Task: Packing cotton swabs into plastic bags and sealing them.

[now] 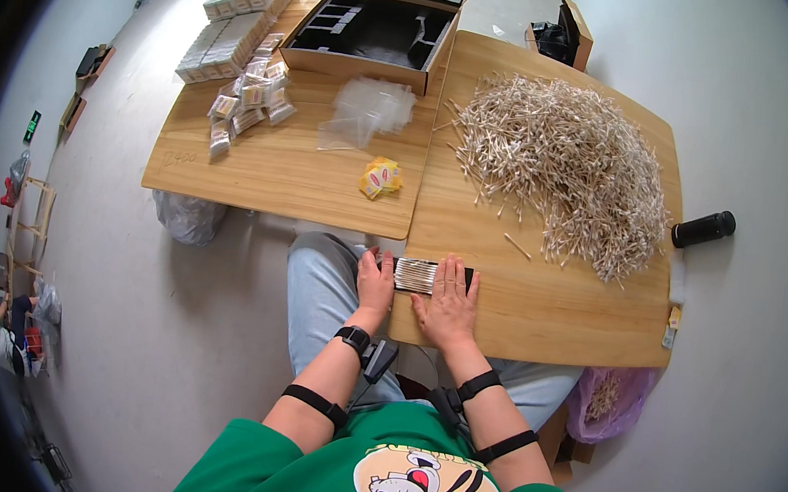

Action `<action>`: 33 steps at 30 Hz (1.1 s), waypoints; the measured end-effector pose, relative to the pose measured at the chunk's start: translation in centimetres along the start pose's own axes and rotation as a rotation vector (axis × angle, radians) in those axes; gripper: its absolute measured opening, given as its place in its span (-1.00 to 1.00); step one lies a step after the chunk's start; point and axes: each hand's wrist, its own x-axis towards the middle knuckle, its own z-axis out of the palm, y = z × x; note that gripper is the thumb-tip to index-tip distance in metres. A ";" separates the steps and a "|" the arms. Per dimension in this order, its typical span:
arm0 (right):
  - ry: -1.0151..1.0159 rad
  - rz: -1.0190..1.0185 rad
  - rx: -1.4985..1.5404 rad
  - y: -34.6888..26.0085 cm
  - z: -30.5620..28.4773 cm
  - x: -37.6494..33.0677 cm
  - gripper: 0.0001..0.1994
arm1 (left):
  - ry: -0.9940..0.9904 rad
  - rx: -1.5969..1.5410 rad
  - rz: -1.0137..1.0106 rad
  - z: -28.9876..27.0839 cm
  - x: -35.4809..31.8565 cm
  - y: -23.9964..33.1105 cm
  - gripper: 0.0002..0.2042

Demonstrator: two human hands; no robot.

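Observation:
At the near edge of the wooden table, a neat row of cotton swabs [415, 276] lies side by side on a small black tray [469, 280]. My left hand [374, 284] is closed at the tray's left end, its fingertips partly hidden. Stretched flat, the fingers of my right hand [447, 306] rest over the right end of the row, thumb spread toward the near side. A large heap of loose cotton swabs [564, 158] covers the far right of the table. One single swab [517, 246] lies apart between the heap and my right hand.
On the left table are yellow paper cards [381, 178], clear plastic bags [369, 111], filled small packets [252, 95] and stacked packs [229, 40]. An open cardboard box [367, 35] stands behind them. A black bottle [704, 228] is beyond the right edge; a purple bag [606, 404] hangs below.

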 end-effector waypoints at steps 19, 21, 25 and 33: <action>-0.005 0.041 0.001 -0.2 -0.1 -0.1 -0.14 | -0.169 -0.222 -0.263 0.4 -0.6 -0.8 -0.38; -0.007 -0.008 -0.008 -0.1 -0.1 0.0 -0.15 | -0.182 -0.243 -0.283 0.8 -0.6 -1.4 -0.36; 0.041 -0.026 -0.005 -0.2 0.3 0.0 -0.15 | -0.199 -0.311 -0.329 1.2 -0.7 -1.9 -0.33; -0.005 -0.063 0.005 -0.1 0.2 -0.5 -0.18 | -0.214 -0.279 -0.354 0.1 -0.7 -0.4 -0.32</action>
